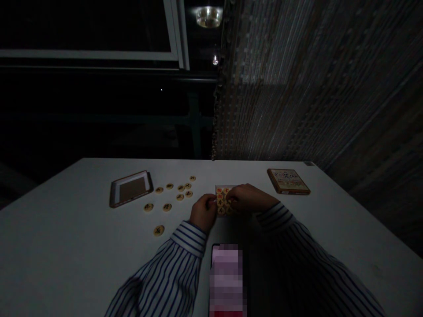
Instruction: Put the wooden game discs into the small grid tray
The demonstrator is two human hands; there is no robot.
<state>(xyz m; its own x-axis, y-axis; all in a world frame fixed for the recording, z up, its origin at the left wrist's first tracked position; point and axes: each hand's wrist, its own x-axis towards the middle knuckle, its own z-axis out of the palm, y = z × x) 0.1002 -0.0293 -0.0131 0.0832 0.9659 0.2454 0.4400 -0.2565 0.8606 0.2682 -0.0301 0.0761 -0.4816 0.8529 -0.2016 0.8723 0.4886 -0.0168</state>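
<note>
A clear tray [218,187] of round pieces [220,203] sits mid-table between the hands; its pale wooden discs stand in neat rows, red characters at the far end, dark ones nearer. The left hand [204,212] is at its nine o'clock edge, fingers curled; I cannot tell whether they pinch anything. The right hand [247,198] covers the three o'clock side, fingers bent down over the discs, their grip hidden. Loose discs [167,207] with dark characters scatter from eight to ten o'clock, an open box [134,189] beyond them. A closed box [289,181] lies between two and three, a phone [226,281] at six. Past the white table [66,237], the dim room shows a window frame [175,55] at eleven, a bright lamp [209,17] at twelve and a strand curtain [280,88] at one.
</note>
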